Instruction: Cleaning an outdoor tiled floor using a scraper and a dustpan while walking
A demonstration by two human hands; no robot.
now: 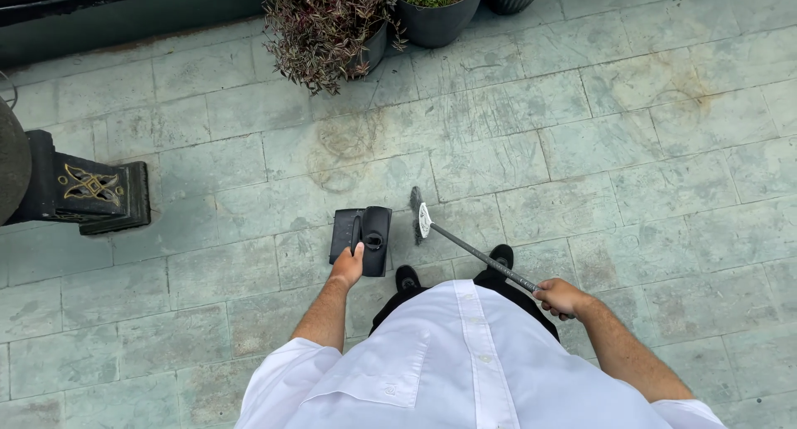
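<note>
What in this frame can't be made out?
Head view only:
- Left hand palm and its grip on the dustpan: hidden by the hand's back.
- Broom bristles: edge-on, dirt too small.
- Dark pedestal: top cut off at left edge.
- Legs: hidden by white shirt.

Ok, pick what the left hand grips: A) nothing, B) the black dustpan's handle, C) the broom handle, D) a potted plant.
B: the left hand grips the upright handle of the black dustpan, while the right hand holds the broom.

Black dustpan, grey-green stone tiles, white shirt, purple-leaved plant in dark pot
</note>
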